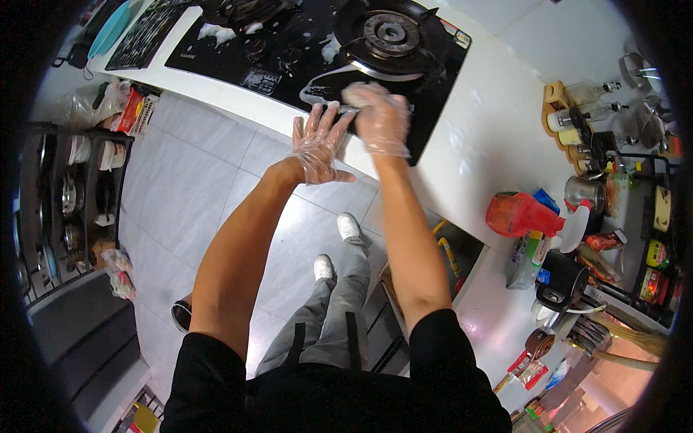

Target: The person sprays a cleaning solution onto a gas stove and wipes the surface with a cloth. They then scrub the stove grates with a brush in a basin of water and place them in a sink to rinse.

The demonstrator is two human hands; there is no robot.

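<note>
Both of my hands wear clear plastic disposable gloves. My left hand is spread at the front edge of the black glass gas hob, its fingertips at the glass. Blurred by motion, my right hand is closed over a pale pad, perhaps a sponge, against the hob's near right part. White foam streaks the glass beside it. Just beyond sits the right burner inside a round dark drip pan. More foam lies by the left burner, which the top rim cuts off.
A black slatted grate lies left of the hob on the white countertop. To the right stand a red spray bottle, a black kettle and a wooden rack of glass bottles. A dark shelf rack stands at left.
</note>
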